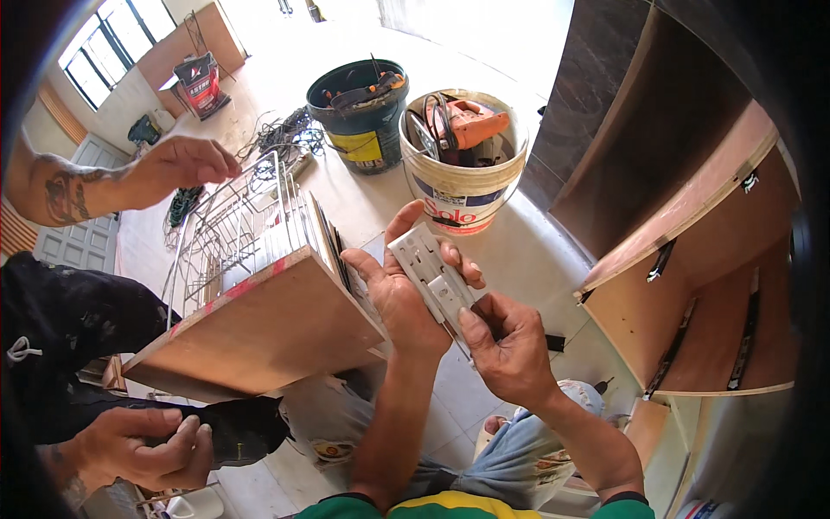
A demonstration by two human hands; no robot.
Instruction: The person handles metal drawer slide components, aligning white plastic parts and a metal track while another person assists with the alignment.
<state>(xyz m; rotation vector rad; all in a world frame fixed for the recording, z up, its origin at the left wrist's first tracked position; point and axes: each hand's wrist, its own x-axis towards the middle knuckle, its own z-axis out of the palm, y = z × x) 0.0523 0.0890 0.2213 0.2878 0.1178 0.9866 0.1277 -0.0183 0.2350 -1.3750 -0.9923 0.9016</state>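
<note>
A pale, flat, oblong fitting with slots and raised parts lies at a slant across my left hand; its exact kind I cannot make out. The left fingers curl behind its far side, while the thumb and forefinger stick out. My right hand pinches the lower end, thumb on top and fingers bent beneath. Just left of my hands stands a wooden panel with a wire rack behind it.
A co-worker's raised hand is beside the rack; their other hand is lower left. Ahead stand a dark green tool bucket and a white bucket holding an orange power tool. An open wooden cabinet with black rails is at right.
</note>
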